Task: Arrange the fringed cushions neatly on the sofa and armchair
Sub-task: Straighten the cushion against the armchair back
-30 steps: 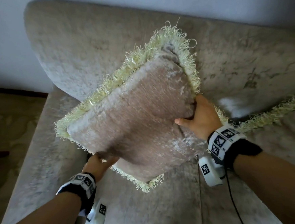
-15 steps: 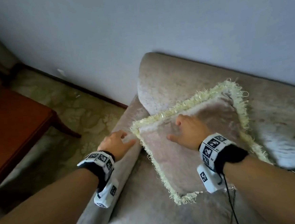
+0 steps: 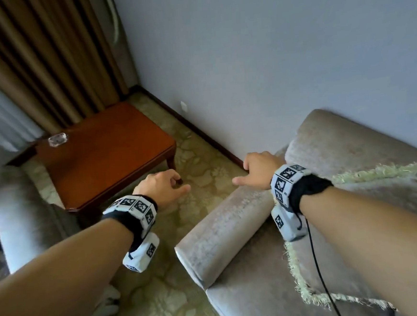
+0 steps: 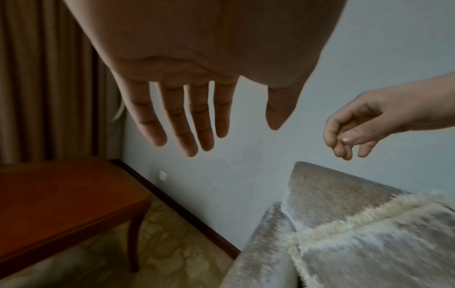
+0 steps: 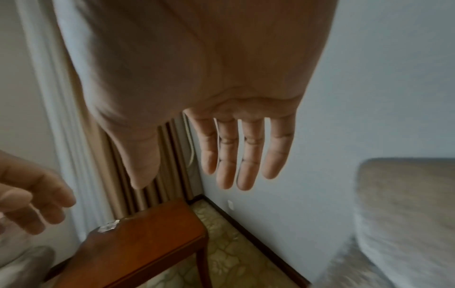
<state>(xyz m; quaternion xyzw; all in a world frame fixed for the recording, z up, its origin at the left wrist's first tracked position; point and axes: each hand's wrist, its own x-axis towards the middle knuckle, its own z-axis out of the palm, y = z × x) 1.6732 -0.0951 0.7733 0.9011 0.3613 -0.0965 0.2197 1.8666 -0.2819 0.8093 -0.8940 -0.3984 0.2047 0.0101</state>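
A beige cushion with a pale yellow fringe (image 3: 380,204) leans against the sofa back (image 3: 345,137), just inside the sofa's left armrest (image 3: 220,229); it also shows in the left wrist view (image 4: 369,247). My right hand (image 3: 251,173) hovers above the far end of that armrest, fingers relaxed, holding nothing. Further left, my left hand (image 3: 169,185) hangs over the carpet, also empty. The wrist views show the fingers of each hand (image 4: 187,134) (image 5: 236,165) hanging straight and apart. Part of a grey armchair (image 3: 18,222) sits at the far left.
A reddish wooden side table (image 3: 103,161) stands between armchair and sofa, with a glass ashtray (image 3: 57,139) on its far corner. Brown curtains (image 3: 45,58) hang behind it. Patterned carpet (image 3: 204,178) lies between the furniture; the wall runs behind the sofa.
Both hands let go of the cushion, which now rests against the sofa back. The view swung left, and both hands moved left past the armrest toward the side table.
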